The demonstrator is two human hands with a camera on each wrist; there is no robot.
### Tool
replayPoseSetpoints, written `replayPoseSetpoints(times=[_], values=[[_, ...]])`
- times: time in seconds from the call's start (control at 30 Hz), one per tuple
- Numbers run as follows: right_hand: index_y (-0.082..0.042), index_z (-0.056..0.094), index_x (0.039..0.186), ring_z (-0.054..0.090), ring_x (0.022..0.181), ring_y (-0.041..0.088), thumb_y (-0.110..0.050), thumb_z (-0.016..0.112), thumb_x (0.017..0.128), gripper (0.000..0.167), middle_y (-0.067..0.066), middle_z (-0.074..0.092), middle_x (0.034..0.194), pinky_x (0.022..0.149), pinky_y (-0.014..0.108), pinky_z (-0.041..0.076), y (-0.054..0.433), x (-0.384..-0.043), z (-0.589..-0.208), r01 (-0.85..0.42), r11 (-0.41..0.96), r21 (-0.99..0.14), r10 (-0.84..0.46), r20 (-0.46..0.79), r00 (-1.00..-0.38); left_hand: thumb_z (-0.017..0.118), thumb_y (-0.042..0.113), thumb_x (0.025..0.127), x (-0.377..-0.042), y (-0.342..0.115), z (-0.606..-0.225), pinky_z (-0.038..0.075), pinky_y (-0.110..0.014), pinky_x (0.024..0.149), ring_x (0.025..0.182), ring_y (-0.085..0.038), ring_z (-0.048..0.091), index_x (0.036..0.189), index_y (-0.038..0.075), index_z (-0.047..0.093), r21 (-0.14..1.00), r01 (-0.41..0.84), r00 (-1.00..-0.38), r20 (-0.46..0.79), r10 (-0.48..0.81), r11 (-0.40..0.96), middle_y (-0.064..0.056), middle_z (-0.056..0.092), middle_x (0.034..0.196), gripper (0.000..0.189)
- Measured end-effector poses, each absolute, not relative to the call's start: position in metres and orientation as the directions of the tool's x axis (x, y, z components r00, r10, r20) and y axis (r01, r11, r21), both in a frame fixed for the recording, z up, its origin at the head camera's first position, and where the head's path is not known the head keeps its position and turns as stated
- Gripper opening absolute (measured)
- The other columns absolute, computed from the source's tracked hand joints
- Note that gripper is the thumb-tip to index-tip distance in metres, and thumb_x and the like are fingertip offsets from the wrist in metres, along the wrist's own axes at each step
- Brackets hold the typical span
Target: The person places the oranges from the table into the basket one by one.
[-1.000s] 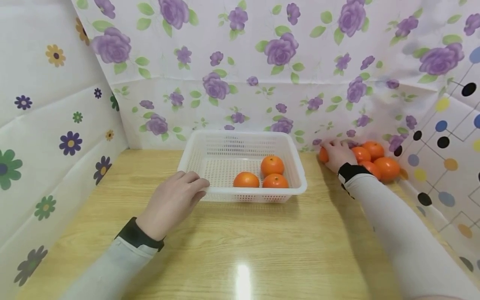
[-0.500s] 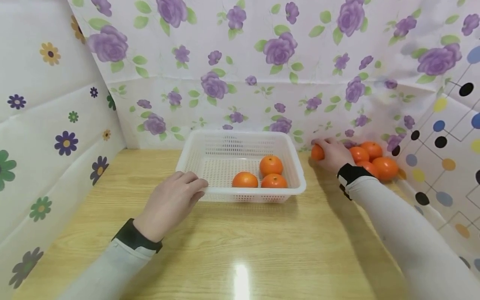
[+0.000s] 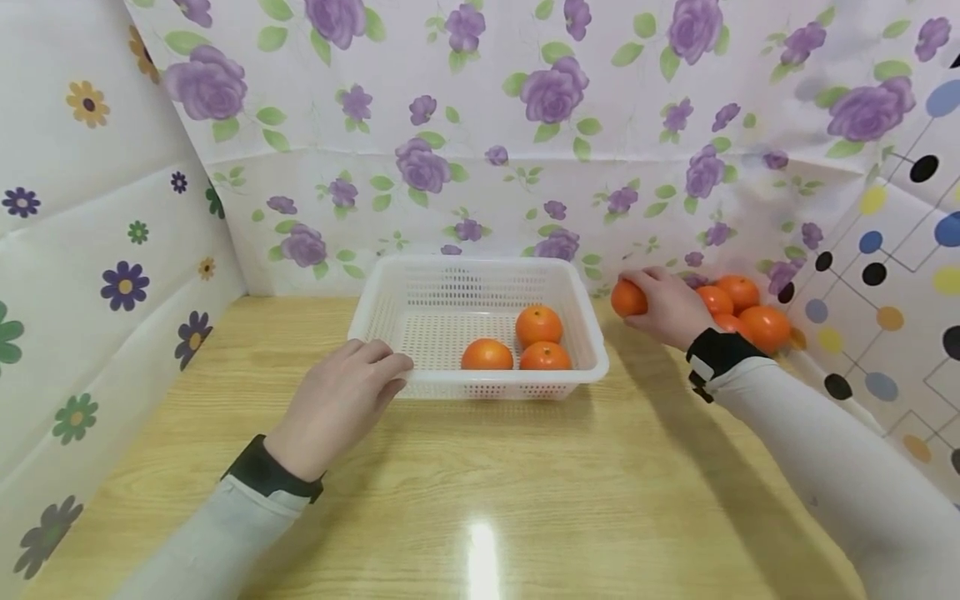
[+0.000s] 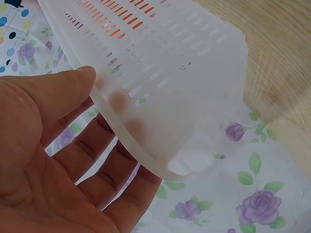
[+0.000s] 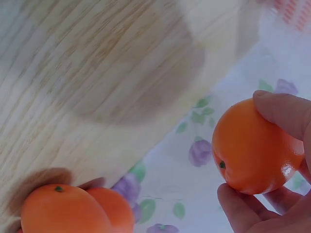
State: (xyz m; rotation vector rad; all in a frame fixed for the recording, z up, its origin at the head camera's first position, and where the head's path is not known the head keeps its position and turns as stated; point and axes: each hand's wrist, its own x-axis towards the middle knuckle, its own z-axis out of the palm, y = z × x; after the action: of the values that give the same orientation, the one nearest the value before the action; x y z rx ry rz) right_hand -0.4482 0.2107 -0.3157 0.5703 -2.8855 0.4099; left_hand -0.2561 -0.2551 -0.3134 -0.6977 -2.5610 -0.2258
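Observation:
A white perforated plastic basket [image 3: 480,377] stands on the table with three oranges [image 3: 545,357] inside, grouped toward its right side. My left hand [image 3: 341,400] grips the basket's rim at the front left corner; in the left wrist view the thumb [image 4: 73,90] is on one side of the wall and fingers show through it from the other. To the right of the basket, my right hand [image 3: 671,308] holds a single orange [image 5: 255,145] between thumb and fingers, lifted off the table. Behind that hand, several more oranges [image 3: 765,327] sit in a cluster.
A flowered sheet [image 3: 480,192] hangs right behind the basket. Patterned side sheets, one with flowers [image 3: 82,275] and one with dots [image 3: 892,317], border the wooden table [image 3: 450,483] at left and right.
The right hand has drawn an orange away from the cluster, leftward toward the basket and slightly up. The left hand keeps its hold on the rim.

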Motion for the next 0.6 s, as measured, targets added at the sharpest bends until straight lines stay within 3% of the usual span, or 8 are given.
replayPoseSetpoints(times=[0.6], values=[[-0.007, 0.055, 0.157, 0.064, 0.116, 0.051, -0.016, 0.090, 0.094, 0.073, 0.029, 0.055, 0.148, 0.099, 0.068, 0.055, 0.197, -0.422, -0.287, -0.462, 0.855, -0.236, -0.392, 0.288, -0.874, 0.094, 0.009, 0.090, -0.255, -0.255, -0.312, 0.061, -0.041, 0.075, 0.089, -0.028, 0.066, 0.115, 0.011, 0.081, 0.034, 0.516, -0.759, 0.483, 0.438, 0.856, -0.007, 0.076, 0.105, 0.027]])
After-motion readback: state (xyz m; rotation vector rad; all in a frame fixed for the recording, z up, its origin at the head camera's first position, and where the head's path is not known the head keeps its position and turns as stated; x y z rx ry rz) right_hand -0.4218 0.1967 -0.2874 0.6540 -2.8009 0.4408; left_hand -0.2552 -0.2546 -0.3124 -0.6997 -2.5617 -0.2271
